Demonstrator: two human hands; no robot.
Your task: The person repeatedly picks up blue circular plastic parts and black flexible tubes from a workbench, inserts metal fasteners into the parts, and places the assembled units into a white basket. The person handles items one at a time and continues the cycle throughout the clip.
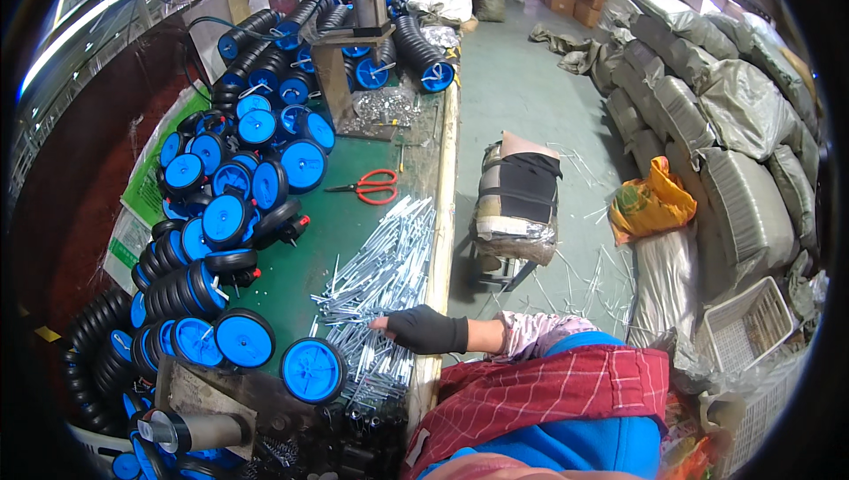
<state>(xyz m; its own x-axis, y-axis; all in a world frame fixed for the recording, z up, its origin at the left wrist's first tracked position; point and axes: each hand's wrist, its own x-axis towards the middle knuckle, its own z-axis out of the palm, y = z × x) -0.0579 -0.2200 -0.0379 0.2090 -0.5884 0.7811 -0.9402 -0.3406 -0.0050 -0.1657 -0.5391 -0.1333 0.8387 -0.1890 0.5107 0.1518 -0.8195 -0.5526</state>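
My right hand point(418, 330), in a black glove with bare fingertips, reaches in over the near part of a pile of thin silver metal rods point(380, 255). Its fingers are drawn together and touch the pile; whether a rod is between them is hidden. Just left of the pile, a blue wheel with a black tyre point(313, 370) lies face up. My left hand does not show. Another blue wheel point(244, 339) leans beside a row of similar wheels point(181, 290). Red-handled scissors point(371, 186) rest on the green tabletop point(340, 157) beyond the rods.
Heaped wheels point(234, 171) cover the table's left side. A metal fixture point(199, 430) stands near, another point(367, 3) far. A pale edge strip point(439, 277) bounds the table. Right of it are a padded stool point(517, 197), stacked sacks point(752, 197) and a white crate point(747, 325).
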